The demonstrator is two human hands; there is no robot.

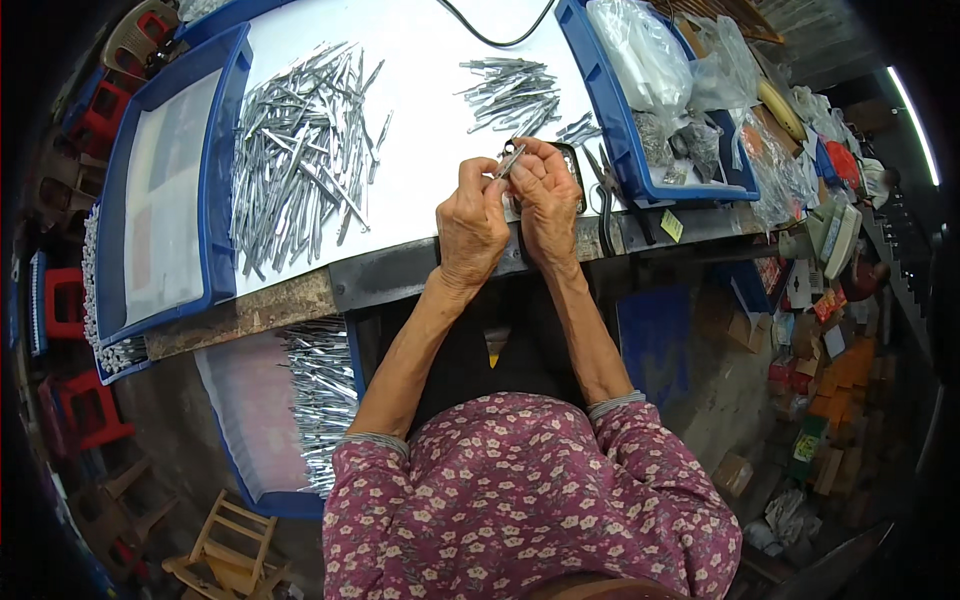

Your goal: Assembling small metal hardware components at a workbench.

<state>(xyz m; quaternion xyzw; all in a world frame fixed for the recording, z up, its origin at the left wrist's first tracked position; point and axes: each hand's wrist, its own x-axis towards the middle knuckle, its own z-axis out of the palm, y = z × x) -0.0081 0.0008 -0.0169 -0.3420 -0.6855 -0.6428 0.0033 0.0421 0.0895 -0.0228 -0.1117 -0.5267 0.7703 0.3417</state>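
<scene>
Over the table's front edge, my left hand and my right hand meet, fingers pinched together. Between the fingertips is a slim silver metal piece, partly hidden; its exact kind is too small to tell. Just behind my right hand lies a dark-rimmed container, mostly covered. A large heap of slim silver metal pieces spreads to the left. Beyond my hands is a smaller heap of similar pieces, with a few more pieces beside it. Black-handled pliers lie right of my right hand.
A blue tray lined with white stands at left. Another blue tray at right holds plastic bags and small parts. Below the table, a blue-edged tray contains more metal pieces. A black cable curves across the back.
</scene>
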